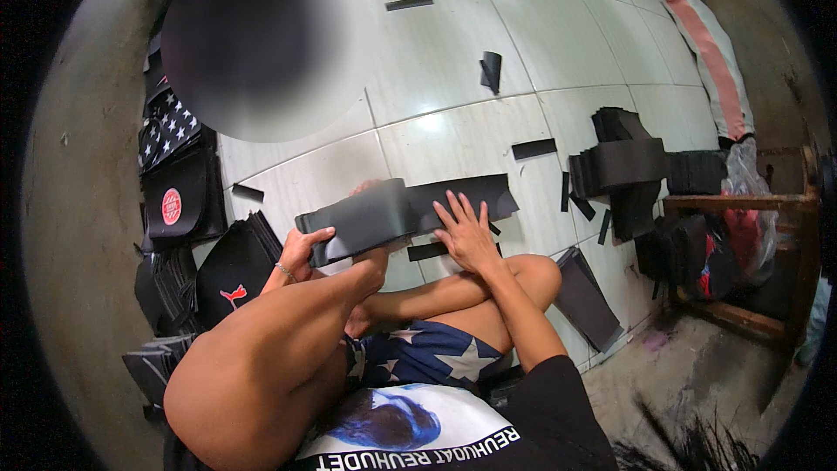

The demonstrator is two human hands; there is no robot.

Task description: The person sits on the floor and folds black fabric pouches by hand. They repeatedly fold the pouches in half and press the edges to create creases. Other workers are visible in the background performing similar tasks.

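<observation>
My left hand is closed on the left end of a stack of black rectangular sheets, its thumb lying on top. The stack slants over my lower leg and is curved at its right end. From there a single flat black strip reaches to the right. My right hand rests on that strip with fingers spread, gripping nothing. Part of the strip's near edge is hidden under this hand. Just below it a narrow black offcut lies on the tiles.
Piles of black sheets stand at the right, beside a wooden frame. Black pouch-like pieces line the left wall. Several offcuts, including a curled scrap, lie on the tiled floor. A blurred patch hides the upper left.
</observation>
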